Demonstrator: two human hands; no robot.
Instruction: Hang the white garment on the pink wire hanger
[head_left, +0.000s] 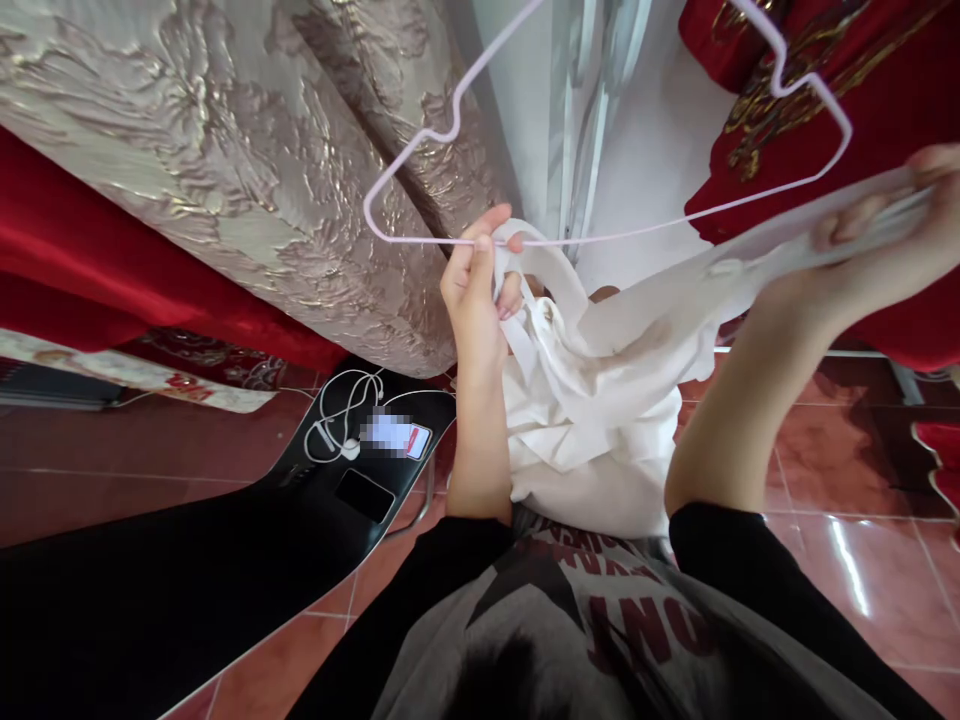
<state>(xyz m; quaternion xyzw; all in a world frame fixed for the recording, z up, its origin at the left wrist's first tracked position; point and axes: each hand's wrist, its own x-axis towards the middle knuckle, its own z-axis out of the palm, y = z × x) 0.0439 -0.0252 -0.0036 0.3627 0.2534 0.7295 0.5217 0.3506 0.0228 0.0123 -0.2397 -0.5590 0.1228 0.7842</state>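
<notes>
A pale pink clothes hanger (615, 238) spans the upper middle, its hook out of the picture. My left hand (482, 265) is closed on its bottom bar, near the left end, and pinches the edge of a white cloth there too. The white cloth (592, 400) hangs in loose folds in front of my body, with one stretch drawn taut toward the upper right. At that end my right hand (885, 225) grips the cloth, fingers wrapped round it and slightly blurred. Whether the cloth is a garment I cannot tell.
Beige embossed fabric (225, 180) hangs at the left above red cloth (150, 270). A black bench (225, 540) at lower left holds a lit phone (418, 441), a dark phone (365, 496) and a white cable (322, 440). Red fabric with gold trim (795, 150) hangs at the right.
</notes>
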